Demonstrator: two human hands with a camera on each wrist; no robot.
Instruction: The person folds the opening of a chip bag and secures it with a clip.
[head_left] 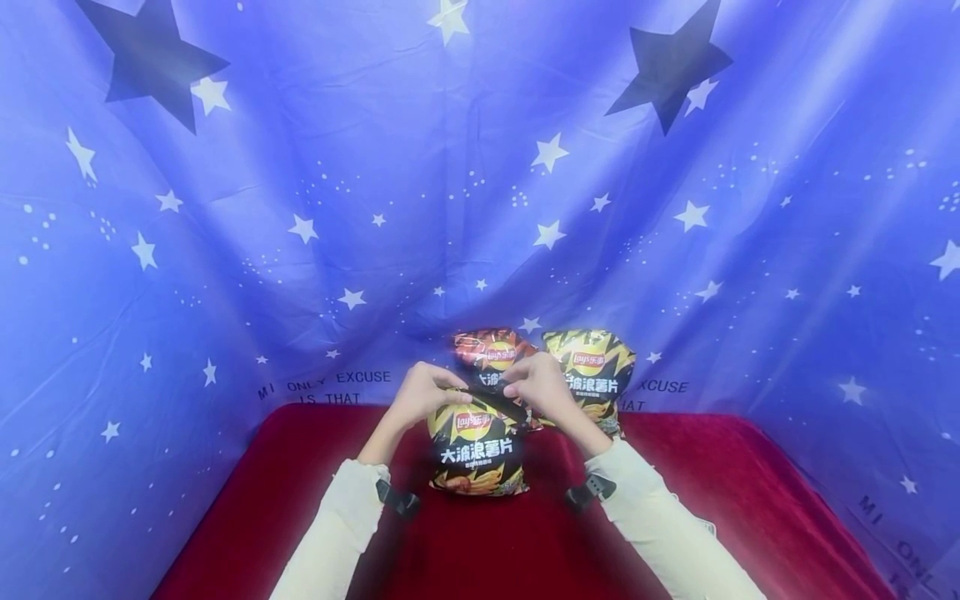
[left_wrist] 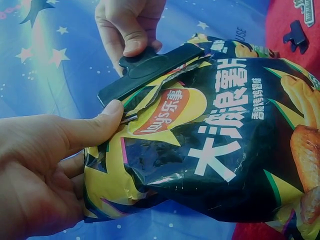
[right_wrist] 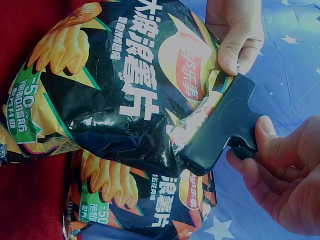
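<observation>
A yellow and black Lay's chip bag (head_left: 480, 454) is held up over the red table by its top edge. My left hand (left_wrist: 55, 160) pinches the bag's top corner between thumb and fingers. In the right wrist view, my right hand (right_wrist: 285, 170) pinches the handles of a wide black bag clip (right_wrist: 220, 127). The clip lies across the folded top of the bag, its bar along the edge. Behind the held bag stand a red chip bag (head_left: 495, 346) and another yellow and black chip bag (head_left: 588, 375).
Red velvet cloth (head_left: 690, 475) covers the table. A blue curtain with stars (head_left: 450, 167) hangs behind and at the sides. Another black clip (left_wrist: 296, 36) lies on the red cloth, near a pale object (left_wrist: 307, 10) partly cut off by the frame.
</observation>
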